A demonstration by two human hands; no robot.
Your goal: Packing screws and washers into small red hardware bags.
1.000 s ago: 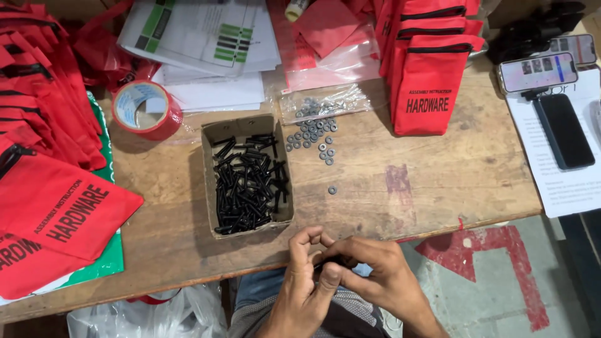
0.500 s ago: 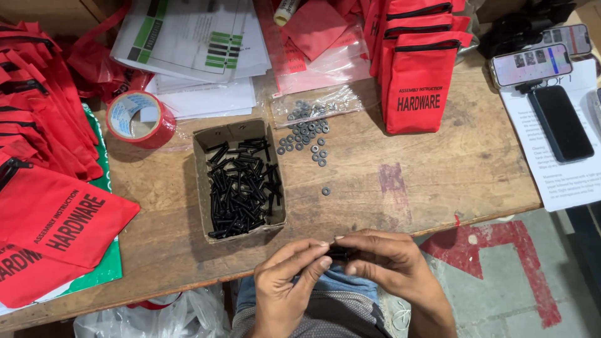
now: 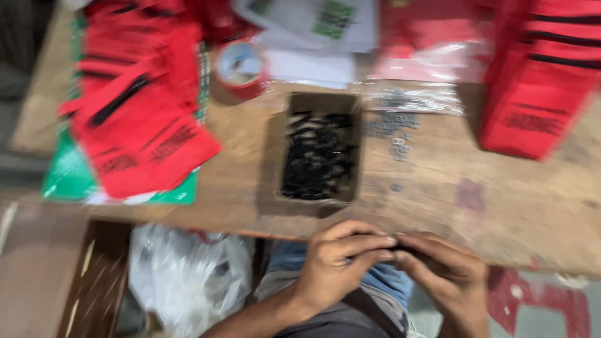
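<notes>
The picture is blurred by motion. My left hand point(image 3: 338, 266) and my right hand point(image 3: 446, 275) meet fingertip to fingertip at the wooden table's front edge point(image 3: 501, 250), above my lap. Both pinch a small dark piece point(image 3: 400, 253), too blurred to tell what it is. Just beyond my hands stands an open cardboard box point(image 3: 319, 100) filled with black screws point(image 3: 318, 159). Small grey washers point(image 3: 391, 131) lie loose to the right of the box.
Red fabric pouches are piled at the left point(image 3: 141, 106) and stand at the right point(image 3: 538, 81). A red tape roll point(image 3: 241, 66), white papers point(image 3: 313, 31) and a clear plastic bag point(image 3: 413, 97) lie behind the box. A white plastic sack point(image 3: 188, 275) sits under the table.
The view has swung to the left and blurred, so the phones at the right are out of sight. My hands stay joined at the table edge on the small dark piece.
</notes>
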